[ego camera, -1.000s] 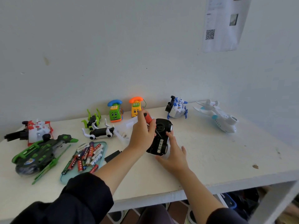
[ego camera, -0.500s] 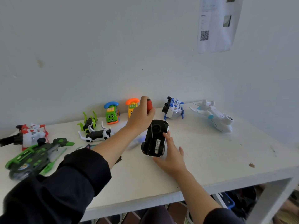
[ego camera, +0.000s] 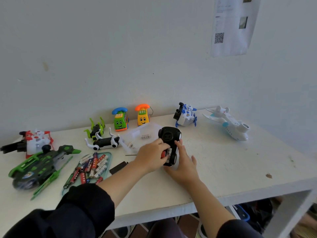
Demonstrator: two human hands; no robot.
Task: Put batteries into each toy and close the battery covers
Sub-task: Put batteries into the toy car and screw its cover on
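Mid-task, early by the look of it. Black toy car (ego camera: pixel 169 146) lies belly-up on the desk (ego camera: pixel 223 169) near centre, w/ what looks like white batteries seated in its open compartment, though that part is small and partly hidden. Left hand (ego camera: pixel 151 156) is curled round a red-handled screwdriver (ego camera: pixel 163 154), grip clamped on the handle right over the compartment; tip is hidden, so can't tell if it's on a screw. Right hand (ego camera: pixel 184 162) lies along the car's right side, fingers mostly straight, bracing it rather than gripping. A dark flat piece (ego camera: pixel 118 167) sits on the desk left of the hands; prob. the car's cover, not certain. If so, the cover isn't on yet, and this toy's last step remains. Battery tray (ego camera: pixel 89 166) at near left holds plenty of red and white cells, so supply is fine. Left to do, as far as can be judged: green helicopter (ego camera: pixel 37 167) and red-white robot (ego camera: pixel 32 140) at far left, green bug (ego camera: pixel 96 129) and white-black dog (ego camera: pixel 106 142) behind the tray, green phone (ego camera: pixel 120 119) and yellow phone (ego camera: pixel 143 115) by the wall, blue-white robot (ego camera: pixel 186 115) and white plane (ego camera: pixel 228 125) at right. No way to see their covers from here, so whether any already hold batteries is unknown. A clear lid or box (ego camera: pixel 144 133) w/ small bits lies just behind the car.
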